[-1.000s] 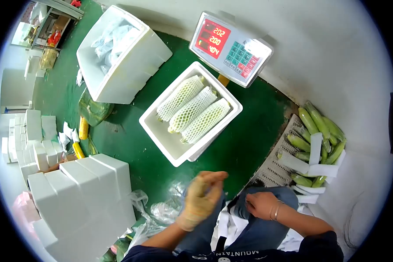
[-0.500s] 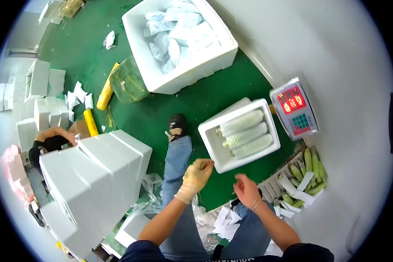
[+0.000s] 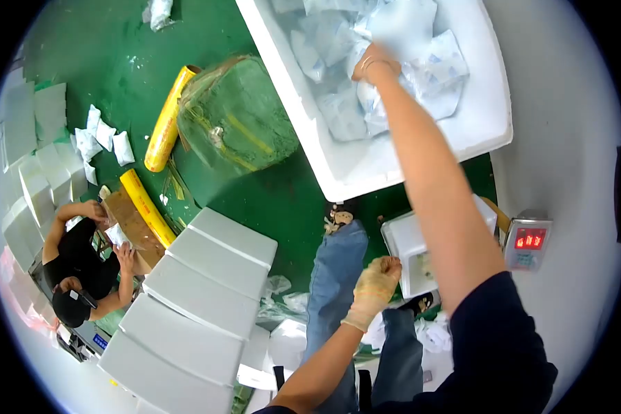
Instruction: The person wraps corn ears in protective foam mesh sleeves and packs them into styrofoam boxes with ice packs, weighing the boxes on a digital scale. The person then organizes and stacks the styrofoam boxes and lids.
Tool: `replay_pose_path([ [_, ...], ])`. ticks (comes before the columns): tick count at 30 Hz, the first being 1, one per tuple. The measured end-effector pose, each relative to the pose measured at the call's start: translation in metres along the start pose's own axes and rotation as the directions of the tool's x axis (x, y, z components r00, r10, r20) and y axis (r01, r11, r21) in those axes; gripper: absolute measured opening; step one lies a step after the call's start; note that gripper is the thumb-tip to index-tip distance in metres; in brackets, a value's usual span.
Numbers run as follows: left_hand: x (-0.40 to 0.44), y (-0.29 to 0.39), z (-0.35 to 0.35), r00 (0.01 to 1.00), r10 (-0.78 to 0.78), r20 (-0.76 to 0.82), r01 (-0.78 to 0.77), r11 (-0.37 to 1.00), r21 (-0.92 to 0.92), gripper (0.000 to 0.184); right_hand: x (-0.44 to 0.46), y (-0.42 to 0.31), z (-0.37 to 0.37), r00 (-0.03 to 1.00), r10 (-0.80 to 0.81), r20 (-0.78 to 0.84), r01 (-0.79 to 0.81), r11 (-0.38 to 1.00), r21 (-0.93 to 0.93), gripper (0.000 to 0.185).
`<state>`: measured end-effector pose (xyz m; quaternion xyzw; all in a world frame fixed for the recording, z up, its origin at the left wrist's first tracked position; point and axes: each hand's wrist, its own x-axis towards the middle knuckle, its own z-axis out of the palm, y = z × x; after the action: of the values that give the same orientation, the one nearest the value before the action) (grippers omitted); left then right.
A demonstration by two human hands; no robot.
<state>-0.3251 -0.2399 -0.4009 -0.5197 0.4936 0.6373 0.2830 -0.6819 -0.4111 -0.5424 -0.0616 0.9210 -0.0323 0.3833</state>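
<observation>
White packs (image 3: 338, 116) are being reached for rn inside the big foam box (image 3: 355, 169), so the step in hand is prob picking from that pile, imo. The right hand (image 3: 376, 63) is sunk among them, well inside the rim, w/ the right arm (image 3: 435, 179) stretched over the box's near wall. What's called for next, as far as can be judged: fingers worked under one pack's edge and closed firmly, b/c the packs are piled loosely and a neighbor could be dragged along too. As for the right grip, the fingertips are blurred and partly hidden, so how far they're spread can't be made out, nor whether a pack's been caught. Contact looks likely tho. The gloved left hand (image 3: 379, 279) is held outside the big foam box, on its near side, fingers curled in, w/ nothing seen in the grip. It's right by the small white box (image 3: 401, 238), also on that near side and partly covered by the arm; whether they're touching can't be told. Btw, a scale (image 3: 529, 239) w/ red digits is seen off the big foam box's near right corner.
</observation>
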Motion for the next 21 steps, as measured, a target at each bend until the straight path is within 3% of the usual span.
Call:
replay_pose_path([
  [2, 0.008, -0.012, 0.000, 0.997, 0.071, -0.024, -0.073, 0.988, -0.133, 0.021, 0.010, 0.026, 0.003, 0.989, -0.127, -0.076, 0.128, 0.992, 0.007, 0.094],
  [4, 0.015, -0.028, 0.001, 0.997, 0.075, -0.036, -0.082, 0.941, -0.327, 0.015, -0.046, 0.056, -0.023, 0.958, -0.228, -0.175, 0.257, 0.953, 0.160, 0.089],
  [5, 0.020, -0.045, -0.003, 0.997, 0.066, -0.049, -0.070, 0.994, -0.085, 0.018, -0.089, 0.080, -0.035, 0.885, -0.329, -0.329, 0.411, 0.884, 0.224, 0.083],
  [6, 0.010, -0.029, -0.012, 0.994, 0.103, -0.030, -0.107, 0.976, -0.187, 0.019, -0.143, 0.108, -0.044, 0.787, -0.398, -0.472, 0.555, 0.790, 0.261, 0.077],
  [7, 0.008, -0.034, -0.012, 0.999, 0.046, -0.005, -0.046, 0.968, -0.247, 0.015, -0.199, 0.139, -0.053, 0.848, -0.337, -0.409, 0.504, 0.751, 0.427, 0.076],
  [9, 0.007, -0.057, -0.010, 0.997, -0.042, 0.070, 0.064, 0.935, -0.348, 0.012, -0.298, 0.197, -0.053, 0.901, -0.183, -0.392, 0.387, 0.747, 0.540, 0.074],
  [10, -0.002, -0.046, -0.011, 0.985, -0.158, 0.061, 0.170, 0.931, -0.323, 0.013, -0.337, 0.223, -0.035, 0.890, -0.110, -0.443, 0.348, 0.792, 0.502, 0.074],
  [11, -0.002, -0.056, -0.009, 0.982, -0.179, 0.068, 0.191, 0.937, -0.293, 0.014, -0.375, 0.244, -0.009, 0.926, 0.158, -0.343, 0.062, 0.833, 0.550, 0.073],
  [12, -0.002, -0.067, -0.008, 0.979, -0.191, 0.066, 0.202, 0.945, -0.259, 0.015, -0.397, 0.278, 0.033, 0.906, 0.171, -0.386, 0.012, 0.903, 0.429, 0.070],
  [14, -0.005, -0.084, -0.003, 0.979, -0.194, 0.058, 0.202, 0.947, -0.250, 0.016, -0.421, 0.317, 0.095, 0.930, 0.199, -0.309, -0.100, 0.946, 0.309, 0.065],
  [18, -0.014, -0.107, 0.015, 0.986, -0.165, 0.037, 0.169, 0.963, -0.211, 0.017, -0.409, 0.353, 0.205, 0.963, 0.126, -0.240, -0.057, 0.960, 0.273, 0.062],
  [20, -0.014, -0.130, 0.025, 0.993, -0.115, 0.029, 0.118, 0.983, -0.141, 0.023, -0.403, 0.356, 0.236, 0.950, 0.038, -0.310, -0.013, 0.996, 0.085, 0.063],
  [21, -0.015, -0.139, 0.031, 0.995, 0.078, -0.061, -0.078, 0.997, 0.011, 0.027, -0.409, 0.354, 0.231, 0.947, 0.050, -0.317, -0.016, 0.994, 0.109, 0.063],
])
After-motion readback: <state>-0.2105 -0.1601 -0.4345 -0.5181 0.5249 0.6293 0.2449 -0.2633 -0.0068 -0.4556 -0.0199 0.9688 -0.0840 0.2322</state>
